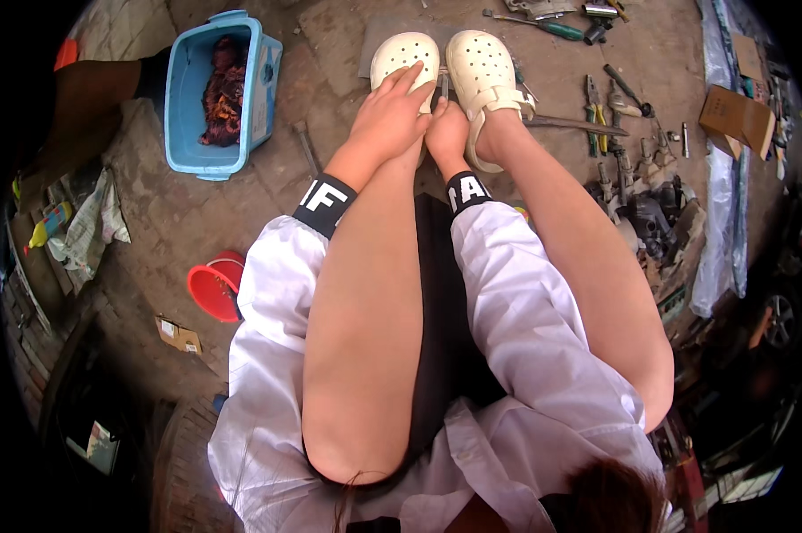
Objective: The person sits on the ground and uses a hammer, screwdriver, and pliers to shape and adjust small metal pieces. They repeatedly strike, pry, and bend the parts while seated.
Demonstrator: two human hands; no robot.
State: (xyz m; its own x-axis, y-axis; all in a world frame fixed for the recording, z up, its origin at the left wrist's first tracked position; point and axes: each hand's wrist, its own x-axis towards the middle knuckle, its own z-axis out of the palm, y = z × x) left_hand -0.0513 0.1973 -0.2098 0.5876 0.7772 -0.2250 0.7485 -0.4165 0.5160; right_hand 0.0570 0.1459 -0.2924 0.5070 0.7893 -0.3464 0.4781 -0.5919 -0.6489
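Both of my feet wear cream perforated clogs, the left one (399,49) and right one (480,58) side by side. My left hand (387,115) lies over the left clog and lower leg, fingers stretched out. My right hand (447,133) is closed beside it, between the feet, at a narrow metal piece (444,84); exactly what it grips is partly hidden. A long metal bar (578,124) lies on the ground to the right of my right ankle.
A blue tub (178,107) holding dark reddish material and a red bucket (207,293) stand at left. At right lie hand tools (552,27), metal parts (650,222), a cardboard box (737,120) and plastic sheeting (716,249). Crumpled sacking (94,231) lies far left.
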